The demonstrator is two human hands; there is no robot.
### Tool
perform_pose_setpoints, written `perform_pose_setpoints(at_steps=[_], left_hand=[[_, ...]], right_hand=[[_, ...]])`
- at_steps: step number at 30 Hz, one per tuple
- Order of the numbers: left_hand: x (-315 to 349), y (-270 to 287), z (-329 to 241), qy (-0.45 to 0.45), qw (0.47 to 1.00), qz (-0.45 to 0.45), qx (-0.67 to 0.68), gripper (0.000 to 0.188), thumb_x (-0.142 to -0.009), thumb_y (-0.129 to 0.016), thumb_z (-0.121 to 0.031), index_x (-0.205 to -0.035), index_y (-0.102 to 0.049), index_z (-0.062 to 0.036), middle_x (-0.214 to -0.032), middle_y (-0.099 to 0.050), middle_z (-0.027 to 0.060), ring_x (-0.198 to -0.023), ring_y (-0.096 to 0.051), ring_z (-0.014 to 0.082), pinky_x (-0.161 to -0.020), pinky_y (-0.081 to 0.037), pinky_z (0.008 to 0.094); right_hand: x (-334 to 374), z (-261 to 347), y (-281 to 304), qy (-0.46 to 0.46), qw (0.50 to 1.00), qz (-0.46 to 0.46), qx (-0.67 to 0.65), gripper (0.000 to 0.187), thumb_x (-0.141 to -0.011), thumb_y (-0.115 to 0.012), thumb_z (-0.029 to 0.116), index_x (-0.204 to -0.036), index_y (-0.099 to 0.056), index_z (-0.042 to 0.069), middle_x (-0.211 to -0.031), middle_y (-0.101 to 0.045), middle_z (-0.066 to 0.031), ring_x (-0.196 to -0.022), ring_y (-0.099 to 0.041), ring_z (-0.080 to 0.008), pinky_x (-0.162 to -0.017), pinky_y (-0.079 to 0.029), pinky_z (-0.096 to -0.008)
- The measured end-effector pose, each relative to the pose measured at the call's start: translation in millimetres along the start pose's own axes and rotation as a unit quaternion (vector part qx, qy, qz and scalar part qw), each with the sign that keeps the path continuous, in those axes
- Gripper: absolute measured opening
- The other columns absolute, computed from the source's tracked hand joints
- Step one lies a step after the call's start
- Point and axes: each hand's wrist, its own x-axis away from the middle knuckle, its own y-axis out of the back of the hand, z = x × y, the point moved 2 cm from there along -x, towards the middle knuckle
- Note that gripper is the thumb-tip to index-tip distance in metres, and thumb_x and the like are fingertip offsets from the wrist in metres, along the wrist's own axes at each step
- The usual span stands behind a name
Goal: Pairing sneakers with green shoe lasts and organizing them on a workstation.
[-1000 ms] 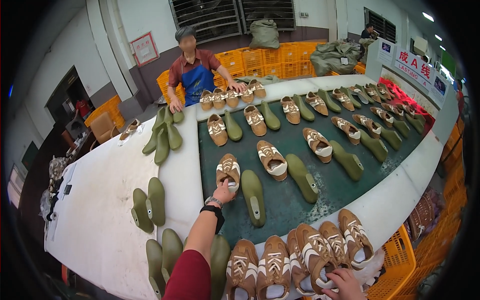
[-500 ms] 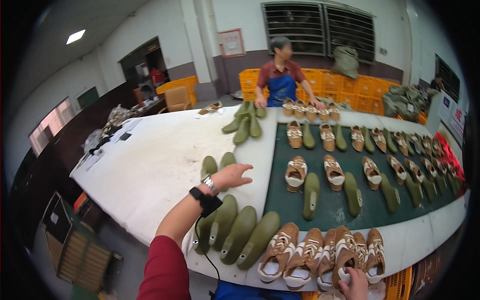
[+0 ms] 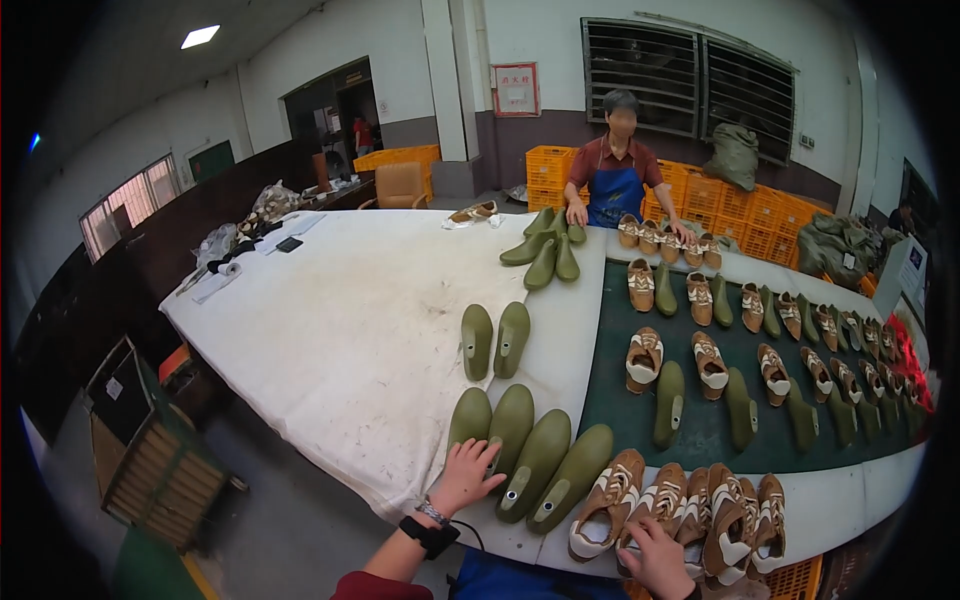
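Note:
My left hand (image 3: 466, 480) is open, its fingers spread over the near end of the leftmost green shoe last (image 3: 470, 412) in the near row. Beside that one lie more green lasts (image 3: 543, 462). At the front edge my right hand (image 3: 660, 560) reaches to the heel of a brown-and-white sneaker (image 3: 662, 492), thumb and fingers apart; whether they touch it is hard to see. Several like sneakers (image 3: 728, 515) stand packed together to its right, with another sneaker (image 3: 612, 500) on its left. Two green lasts (image 3: 495, 342) lie farther up.
A green belt (image 3: 640, 430) carries rows of sneakers and lasts. Across the table a co-worker (image 3: 618, 180) in a blue apron has hands by a last pile (image 3: 545, 250) and a sneaker row (image 3: 668, 243). Orange crates (image 3: 720, 195) line the wall. A cart (image 3: 160, 465) stands left.
My left hand has come down and back from above the table to the near lasts. My right hand has shifted left along the sneakers. The view has turned, and the co-worker's head has turned.

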Motion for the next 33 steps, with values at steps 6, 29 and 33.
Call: perform_pose_setpoints(at_steps=[6,29,33], left_hand=[[5,-7,-15,0.040,0.997,-0.011,-0.072,0.063,-0.075,-0.066,-0.032,-0.130,-0.041,-0.0142,-0.114,-0.049,0.0202,-0.110,-0.047,0.0309,-0.099,-0.026,0.0507],[-11,-32,-79,-0.039,0.997,-0.029,0.061,0.035,-0.079,-0.064,-0.023,-0.106,-0.057,-0.0022,-0.118,-0.049,0.0181,-0.112,-0.044,0.0384,-0.095,-0.038,0.0441],[-11,-37,-74,0.005,0.993,-0.066,0.099,0.033,-0.080,-0.061,-0.021,-0.107,-0.057,-0.0027,-0.119,-0.048,0.0185,-0.114,-0.044,0.0368,-0.094,-0.039,0.0416]], right_hand=[[-12,0,-39,0.034,0.998,0.036,0.042,0.039,-0.078,-0.064,0.027,-0.113,-0.056,0.009,-0.106,-0.056,-0.0136,-0.081,-0.060,-0.0307,-0.067,-0.050,-0.0372],[-17,-13,-49,0.022,0.999,0.024,-0.022,0.036,-0.077,-0.065,0.023,-0.110,-0.057,0.010,-0.093,-0.054,-0.0141,-0.072,-0.059,-0.0324,-0.060,-0.049,-0.0401],[-18,-16,-54,0.023,1.000,0.016,-0.013,0.036,-0.077,-0.065,0.024,-0.109,-0.058,0.010,-0.092,-0.054,-0.0130,-0.071,-0.059,-0.0315,-0.059,-0.048,-0.0398]])
